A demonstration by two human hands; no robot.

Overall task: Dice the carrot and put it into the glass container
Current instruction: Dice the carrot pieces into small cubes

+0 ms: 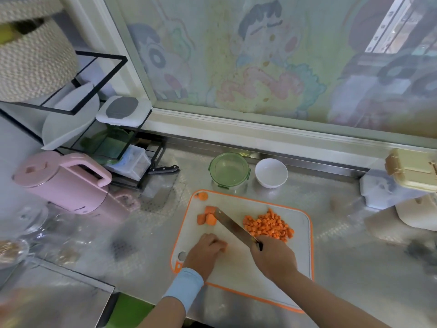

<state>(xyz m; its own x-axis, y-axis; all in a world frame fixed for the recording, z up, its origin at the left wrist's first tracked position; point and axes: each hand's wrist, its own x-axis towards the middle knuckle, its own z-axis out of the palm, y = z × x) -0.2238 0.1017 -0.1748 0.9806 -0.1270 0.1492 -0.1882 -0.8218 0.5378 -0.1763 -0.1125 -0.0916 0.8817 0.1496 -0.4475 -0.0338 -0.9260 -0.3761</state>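
A white cutting board (236, 271) with an orange rim lies on the steel counter. A pile of diced carrot (268, 224) sits on its far right part. A few larger carrot chunks (207, 216) lie at its far left, with the carrot end (202, 196) in the corner. My right hand (274, 256) grips a knife (233, 226) whose blade points to the chunks. My left hand (205, 250) has its fingers curled over a carrot piece (223, 246) on the board. The green-rimmed glass container (229, 170) stands empty beyond the board.
A white bowl (271, 172) stands right of the container. A pink kettle (63, 183) and a black wire rack (99, 129) with another knife (163, 169) are at the left. A beige lidded box (412, 169) is at the far right.
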